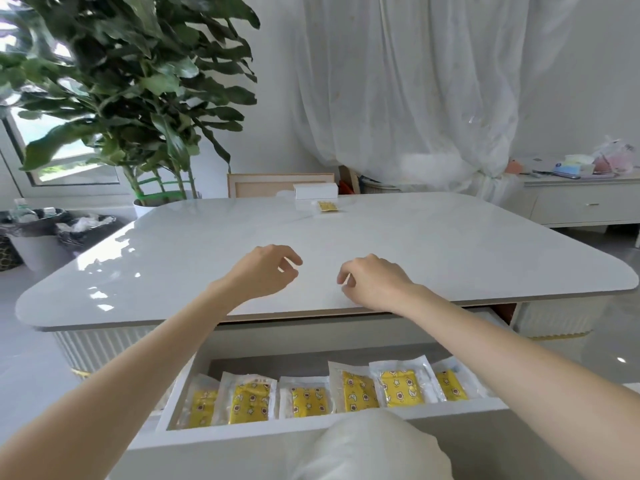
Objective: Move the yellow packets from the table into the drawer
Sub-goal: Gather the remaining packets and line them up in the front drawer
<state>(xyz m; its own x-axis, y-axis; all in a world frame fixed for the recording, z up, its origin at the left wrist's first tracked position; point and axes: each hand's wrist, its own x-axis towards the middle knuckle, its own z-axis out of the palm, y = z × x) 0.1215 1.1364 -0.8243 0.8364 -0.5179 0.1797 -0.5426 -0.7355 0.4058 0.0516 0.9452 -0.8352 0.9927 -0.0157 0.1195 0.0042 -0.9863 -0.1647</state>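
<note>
Both of my hands hover over the near part of the white table. My left hand and my right hand have loosely curled fingers and hold nothing. One yellow packet lies flat at the far edge of the table, well beyond both hands. Below the table's front edge the white drawer stands pulled out. Several yellow packets in clear wrappers stand in a row inside it.
A small white box sits on the table just behind the far packet. A large potted plant stands at the back left, bins on the floor at left. A sideboard with clutter is at right. White cloth covers my lap.
</note>
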